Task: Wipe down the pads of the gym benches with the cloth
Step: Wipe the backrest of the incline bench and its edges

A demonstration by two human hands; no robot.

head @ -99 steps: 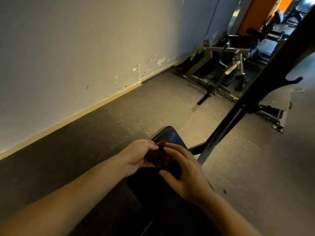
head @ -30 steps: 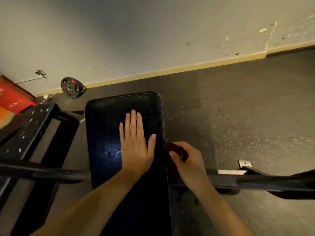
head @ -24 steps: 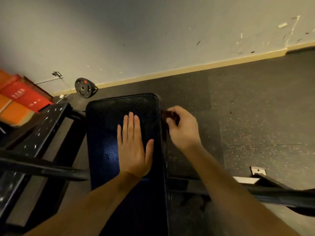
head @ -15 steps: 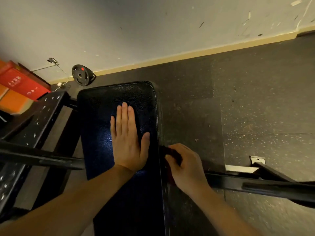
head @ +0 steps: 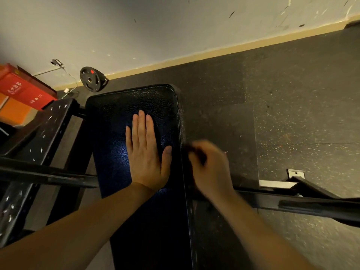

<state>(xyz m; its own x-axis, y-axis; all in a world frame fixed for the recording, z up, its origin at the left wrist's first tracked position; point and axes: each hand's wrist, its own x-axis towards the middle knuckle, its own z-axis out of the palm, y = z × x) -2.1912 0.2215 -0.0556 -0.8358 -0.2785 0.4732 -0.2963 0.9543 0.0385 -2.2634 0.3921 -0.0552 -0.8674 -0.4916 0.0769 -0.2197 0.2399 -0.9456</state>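
Head view, left hand (head: 145,152): lies flat, fingers spread, bracing the pad (head: 124,117).
Right hand (head: 211,168): blurred, bunched around the dark cloth (head: 191,151) at the pad's right edge.
Technique: we keep firm pressure, running long overlapping strokes along that side.

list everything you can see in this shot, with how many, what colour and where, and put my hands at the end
bench pad: one, black, centre, running away from the camera
cloth: one, dark, blurred, at the pad's right edge
rack frame: one, black metal, left of the pad
bar: one, black, crossing low on the right
weight plate: one, black, leaning on the wall, upper left
box: one, red, far left
floor: dark speckled rubber
wall: pale, scuffed, with a yellowish skirting
left hand: flat on the pad, fingers spread little
right hand: blurred, closed on the cloth
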